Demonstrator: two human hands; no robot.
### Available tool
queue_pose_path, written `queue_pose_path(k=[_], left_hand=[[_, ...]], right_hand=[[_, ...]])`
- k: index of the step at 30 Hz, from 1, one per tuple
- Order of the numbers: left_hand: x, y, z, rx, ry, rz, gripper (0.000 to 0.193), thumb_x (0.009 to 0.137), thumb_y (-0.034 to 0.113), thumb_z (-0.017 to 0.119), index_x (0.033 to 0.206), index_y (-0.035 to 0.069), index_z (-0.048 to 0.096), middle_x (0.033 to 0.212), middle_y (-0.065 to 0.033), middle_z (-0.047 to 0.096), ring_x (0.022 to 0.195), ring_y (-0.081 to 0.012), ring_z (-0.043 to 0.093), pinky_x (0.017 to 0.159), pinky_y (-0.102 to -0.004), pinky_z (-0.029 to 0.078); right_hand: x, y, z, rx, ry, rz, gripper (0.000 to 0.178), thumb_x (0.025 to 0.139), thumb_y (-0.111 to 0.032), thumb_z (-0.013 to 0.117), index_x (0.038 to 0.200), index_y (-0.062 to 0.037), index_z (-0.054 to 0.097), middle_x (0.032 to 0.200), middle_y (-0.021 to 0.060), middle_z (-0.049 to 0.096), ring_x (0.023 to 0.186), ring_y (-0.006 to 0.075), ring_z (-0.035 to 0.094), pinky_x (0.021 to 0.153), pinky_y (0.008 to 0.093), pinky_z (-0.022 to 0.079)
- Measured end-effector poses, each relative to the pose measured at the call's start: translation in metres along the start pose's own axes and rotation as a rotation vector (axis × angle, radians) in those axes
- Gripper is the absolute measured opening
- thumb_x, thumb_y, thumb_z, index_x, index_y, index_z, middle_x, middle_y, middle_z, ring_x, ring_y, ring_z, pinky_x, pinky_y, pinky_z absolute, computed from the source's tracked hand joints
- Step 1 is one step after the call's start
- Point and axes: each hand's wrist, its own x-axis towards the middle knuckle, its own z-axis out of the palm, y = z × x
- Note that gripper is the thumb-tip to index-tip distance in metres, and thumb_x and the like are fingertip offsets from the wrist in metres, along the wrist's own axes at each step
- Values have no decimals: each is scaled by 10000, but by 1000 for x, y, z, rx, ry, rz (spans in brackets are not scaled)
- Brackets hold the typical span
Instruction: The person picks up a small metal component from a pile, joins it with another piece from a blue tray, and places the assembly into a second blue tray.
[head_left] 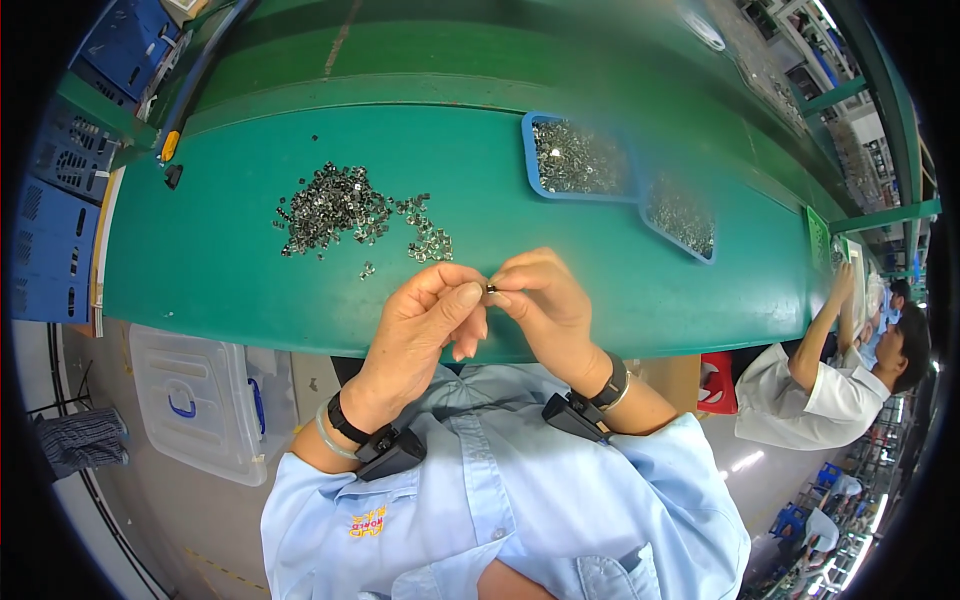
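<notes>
Pinching a small part (pixel 491 289) between left fingers (pixel 466 294) and right fingers (pixel 514 302), probably checking or fitting; next needing steadiness.

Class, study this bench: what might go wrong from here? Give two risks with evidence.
1. The tiny dark part pinched at the fingertips of the left hand and right hand might slip and be hard to find.
2. The dark pile and brighter cluster lie loose, close together, with no divider, so a brushing hand could mix them.
</notes>
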Motion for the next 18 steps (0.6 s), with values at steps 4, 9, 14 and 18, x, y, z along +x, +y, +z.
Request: queue_pose_path(k=[4, 9, 14, 18], left_hand=[[0, -3, 5, -71, 7, -21, 173, 946, 211, 516, 1003, 49, 536, 645, -45, 542, 516, -111, 486, 466, -237, 389], [3, -6, 1, -142, -56, -28, 166, 942, 209, 524, 990, 51, 528, 627, -49, 535, 505, -120, 481, 461, -247, 376], [4, -8, -1, -178, -82, -15, 154, 938, 199, 531, 975, 50, 526, 620, -51, 532, 499, -118, 480, 452, -250, 362], [3, -6, 0, -154, -75, -10, 150, 936, 194, 533, 978, 50, 528, 626, -51, 536, 507, -118, 488, 450, -244, 370]], right_hand=[[-1, 4, 1, -28, 47, -54, 176, 779, -6, 681, 927, -79, 620, 885, 44, 608, 838, 177, 569, 720, 287, 480], [0, 2, 0, -84, 18, -95, 183, 772, -8, 684, 930, -76, 623, 890, 49, 606, 844, 186, 570, 715, 292, 481], [-1, 0, -1, -86, -2, -74, 182, 767, -7, 687, 925, -70, 622, 891, 55, 610, 839, 190, 575, 713, 293, 484], [0, -2, -4, -97, -8, -85, 179, 764, -3, 688, 918, -64, 620, 887, 56, 620, 826, 191, 584, 702, 291, 489]])
